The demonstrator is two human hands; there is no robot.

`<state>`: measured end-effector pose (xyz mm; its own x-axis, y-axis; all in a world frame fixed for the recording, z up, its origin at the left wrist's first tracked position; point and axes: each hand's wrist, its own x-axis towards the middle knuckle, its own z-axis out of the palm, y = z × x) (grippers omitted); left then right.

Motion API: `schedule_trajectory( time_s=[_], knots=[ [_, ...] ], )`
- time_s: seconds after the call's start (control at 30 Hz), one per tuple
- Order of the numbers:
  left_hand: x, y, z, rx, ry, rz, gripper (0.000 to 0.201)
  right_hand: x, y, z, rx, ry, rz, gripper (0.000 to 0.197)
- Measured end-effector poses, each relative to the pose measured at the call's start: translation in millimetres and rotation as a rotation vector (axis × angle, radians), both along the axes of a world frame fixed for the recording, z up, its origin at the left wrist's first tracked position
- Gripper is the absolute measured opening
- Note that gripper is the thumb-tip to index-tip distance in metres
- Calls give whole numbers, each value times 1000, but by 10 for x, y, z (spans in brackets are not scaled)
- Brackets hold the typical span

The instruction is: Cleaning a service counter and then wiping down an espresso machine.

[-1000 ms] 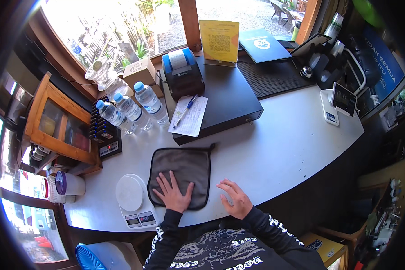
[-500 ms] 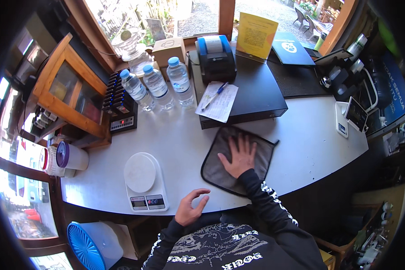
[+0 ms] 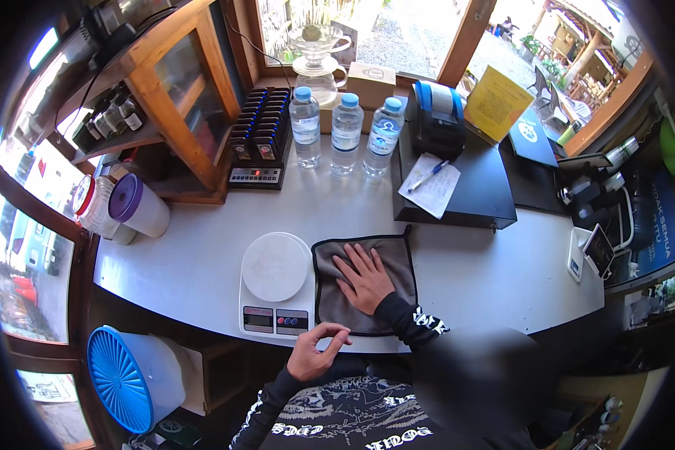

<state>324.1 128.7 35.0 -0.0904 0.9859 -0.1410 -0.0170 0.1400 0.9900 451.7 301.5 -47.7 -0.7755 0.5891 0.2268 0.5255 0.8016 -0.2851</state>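
My right hand (image 3: 365, 281) lies flat with spread fingers on a grey cloth (image 3: 337, 311) with black edging. The cloth is spread on the counter, its left edge right beside a white kitchen scale (image 3: 241, 296). Nothing sits on the scale's round plate. Just off the counter's front edge hovers my left hand (image 3: 313, 354), close to the scale's lower right corner. Its thumb and index finger are bent with a gap between them, and I see nothing held there.
Behind the cloth stands a black cash drawer (image 3: 469, 191) bearing a receipt printer (image 3: 437, 124), paper and a pen. Three water bottles (image 3: 344, 139), a rack of pagers (image 3: 259, 142) and a wooden cabinet (image 3: 195, 142) line the back left. A card terminal (image 3: 577, 255) is at right.
My right hand has slid the cloth left across the counter, up to the scale. The whole view has shifted with my head. My left hand stays near the front edge.
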Motion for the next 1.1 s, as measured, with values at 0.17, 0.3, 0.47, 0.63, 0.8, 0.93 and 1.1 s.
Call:
schedule_trajectory(
  time_s=[0.17,0.3,0.47,0.63,0.8,0.93,1.1],
  knots=[
    [-259,-254,-59,-31,-31,54,16,-481,616,-115,25,9,-217,54],
    [-352,-399,-175,-61,-128,76,15,-952,925,-202,141,0,-334,51],
    [-554,-555,-195,-46,-90,77,15,-977,637,-130,89,18,-163,49],
    [-761,-658,-209,-76,-55,79,16,-220,-184,151,22,-134,-40,54],
    [-902,-638,-212,-85,-46,9,15,487,-277,234,-18,-78,-156,48],
    [-908,-505,-147,-131,-58,-57,14,404,-370,54,192,-54,-693,43],
    [-928,-447,-137,-72,-55,-117,14,250,-908,196,-10,129,-130,27]
  ],
)
